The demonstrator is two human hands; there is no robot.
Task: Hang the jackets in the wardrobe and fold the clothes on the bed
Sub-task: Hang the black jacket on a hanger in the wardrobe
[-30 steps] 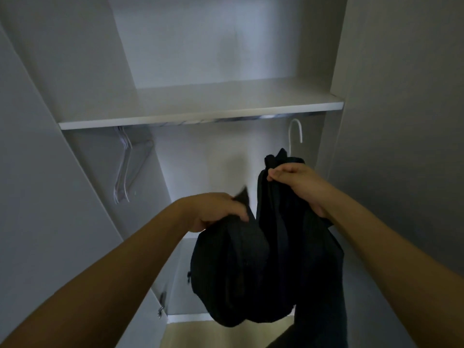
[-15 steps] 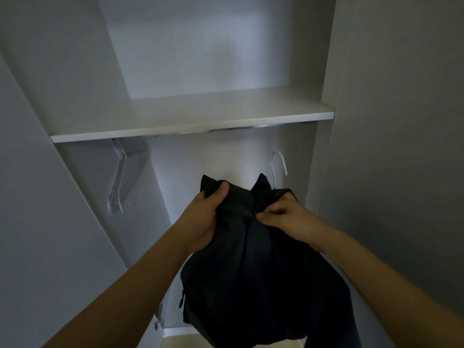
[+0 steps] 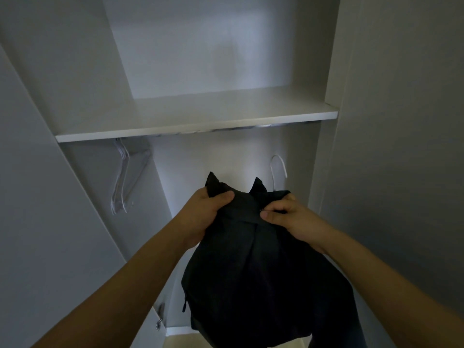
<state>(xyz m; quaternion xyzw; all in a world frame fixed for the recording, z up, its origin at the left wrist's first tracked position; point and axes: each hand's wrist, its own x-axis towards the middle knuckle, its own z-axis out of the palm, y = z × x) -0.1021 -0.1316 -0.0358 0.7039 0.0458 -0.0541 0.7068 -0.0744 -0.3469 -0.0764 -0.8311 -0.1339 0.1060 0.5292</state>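
Your left hand (image 3: 206, 217) grips the collar of the dark jacket (image 3: 261, 280) on one side, and your right hand (image 3: 288, 217) pinches the fabric at the neckline on the other — both are clamped on cloth, near each other. The jacket hangs in front of the open wardrobe (image 3: 195, 114), below the shelf. A white hanger hook (image 3: 278, 169) rises just behind the collar; whether the shoulders already sit on it I cannot tell. Square the collar on the hanger first, then lift the hook up to the rail (image 3: 226, 129) — well clear of the empty hangers (image 3: 123, 177) at the left.
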